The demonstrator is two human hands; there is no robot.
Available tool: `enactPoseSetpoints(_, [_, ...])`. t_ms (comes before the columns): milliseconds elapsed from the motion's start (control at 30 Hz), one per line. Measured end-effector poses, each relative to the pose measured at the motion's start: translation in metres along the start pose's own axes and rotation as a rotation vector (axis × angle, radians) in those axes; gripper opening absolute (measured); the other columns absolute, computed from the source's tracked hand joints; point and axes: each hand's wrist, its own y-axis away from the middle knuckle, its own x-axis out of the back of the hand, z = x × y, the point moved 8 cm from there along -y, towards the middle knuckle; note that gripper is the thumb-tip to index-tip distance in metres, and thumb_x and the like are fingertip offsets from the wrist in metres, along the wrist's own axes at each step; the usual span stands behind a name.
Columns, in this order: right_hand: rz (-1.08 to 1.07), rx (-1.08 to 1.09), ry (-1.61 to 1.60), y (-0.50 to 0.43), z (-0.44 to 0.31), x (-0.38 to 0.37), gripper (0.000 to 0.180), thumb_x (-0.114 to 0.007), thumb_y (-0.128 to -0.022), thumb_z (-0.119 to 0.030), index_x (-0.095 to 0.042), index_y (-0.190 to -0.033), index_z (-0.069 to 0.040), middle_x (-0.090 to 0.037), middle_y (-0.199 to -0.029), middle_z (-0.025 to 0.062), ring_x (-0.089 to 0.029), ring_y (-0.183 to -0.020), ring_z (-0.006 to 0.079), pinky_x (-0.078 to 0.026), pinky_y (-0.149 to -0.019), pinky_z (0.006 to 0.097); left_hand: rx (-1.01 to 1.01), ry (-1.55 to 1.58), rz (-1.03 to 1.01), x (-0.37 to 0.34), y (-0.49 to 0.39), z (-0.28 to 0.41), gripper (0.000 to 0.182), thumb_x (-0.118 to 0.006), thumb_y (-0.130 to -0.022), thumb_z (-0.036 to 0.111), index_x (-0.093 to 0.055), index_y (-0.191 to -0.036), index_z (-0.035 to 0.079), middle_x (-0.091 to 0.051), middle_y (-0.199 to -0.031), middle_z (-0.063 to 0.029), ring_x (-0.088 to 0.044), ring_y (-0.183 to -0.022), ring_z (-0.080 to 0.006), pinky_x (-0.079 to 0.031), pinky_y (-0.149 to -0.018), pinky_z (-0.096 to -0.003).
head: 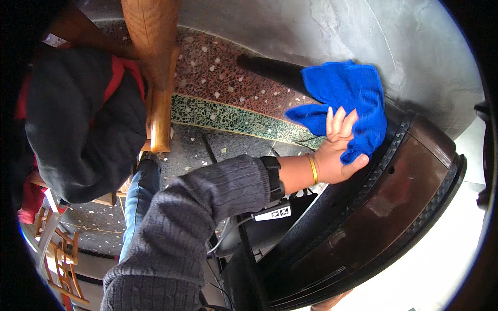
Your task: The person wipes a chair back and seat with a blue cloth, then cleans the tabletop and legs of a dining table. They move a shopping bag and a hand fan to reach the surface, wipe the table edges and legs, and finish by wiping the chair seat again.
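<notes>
My left hand (336, 151), in a dark grey knit sleeve with a black band and a gold-coloured bracelet at the wrist, holds a blue cloth (362, 93). Part of the cloth is bunched between the thumb and the fingers, and the rest spreads out beyond them. Hand and cloth are at the upper end of a curved black and brown casing (404, 186) with patterned strips along its edges. At the bottom rim, a small patch of skin, apparently my right hand (332, 302), shows beside the casing. Its fingers are hidden.
A black garment with red trim (85, 124) hangs beside a thick wooden post (155, 77). A leg in blue jeans (142, 198) stands below it. Under my forearm are a black metal bar (249, 248), a grey cable (227, 233) and a white label (272, 213). A grey wall (350, 27) rises behind the terrazzo floor (210, 77).
</notes>
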Motion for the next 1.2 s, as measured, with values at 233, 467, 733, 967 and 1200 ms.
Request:
enactPoseSetpoints(233, [0.075,0.005,-0.037,0.007,0.011,0.007,0.07,-0.032,-0.099,-0.051,-0.024,-0.147,-0.001,-0.034,-0.146,0.0201,-0.04,-0.13,0.0307,-0.031,-0.11,0.044,0.786,0.646,0.261,-0.018,0.056,-0.138,0.089,-0.07,-0.083,0.034,-0.015,-0.143,-0.002,-0.022,-0.148,-0.0298,-0.024,-0.136,-0.0449,-0.019,-0.112,-0.0512])
enactPoseSetpoints(467, [0.097,0.244,0.173,0.0,-0.017,0.0,0.066,-0.024,-0.102,-0.041,-0.023,-0.144,0.009,-0.02,-0.151,0.0328,-0.023,-0.139,0.0454,-0.016,-0.114,0.0531,0.519,-0.12,-0.149,0.06,-0.048,-0.09,0.064,-0.06,-0.087,0.051,-0.059,-0.121,-0.003,-0.055,-0.128,-0.0253,-0.043,-0.126,-0.0406,-0.029,-0.11,-0.0472])
enactPoseSetpoints(733, [0.083,0.259,0.187,-0.005,-0.032,-0.002,0.06,-0.028,-0.101,-0.034,-0.025,-0.143,0.009,-0.019,-0.151,0.0313,-0.023,-0.139,0.0446,-0.017,-0.114,0.0509,0.569,0.091,-0.93,-0.007,-0.156,-0.013,0.073,-0.033,-0.092,0.06,-0.055,-0.13,0.001,-0.057,-0.132,-0.0188,-0.051,-0.123,-0.0282,-0.031,-0.107,-0.0332])
enactPoseSetpoints(967, [0.092,0.173,0.138,-0.004,-0.008,0.003,0.07,-0.026,-0.1,-0.048,-0.023,-0.146,0.005,-0.023,-0.153,0.0248,-0.021,-0.142,0.0386,-0.013,-0.116,0.0464,0.686,-0.189,-0.918,0.006,-0.13,-0.11,0.073,-0.04,-0.086,0.062,-0.058,-0.125,0.003,-0.058,-0.128,-0.0226,-0.053,-0.118,-0.0362,-0.034,-0.104,-0.0416])
enactPoseSetpoints(1200, [0.004,-0.046,-0.249,0.019,0.019,-0.001,0.075,-0.031,-0.096,-0.054,-0.016,-0.149,-0.004,-0.026,-0.15,0.0181,-0.034,-0.137,0.032,-0.026,-0.113,0.0451,0.92,-0.152,-0.782,0.052,-0.082,-0.234,0.08,-0.043,-0.086,0.065,-0.049,-0.139,0.005,-0.046,-0.142,-0.0218,-0.043,-0.128,-0.0373,-0.031,-0.106,-0.0458])
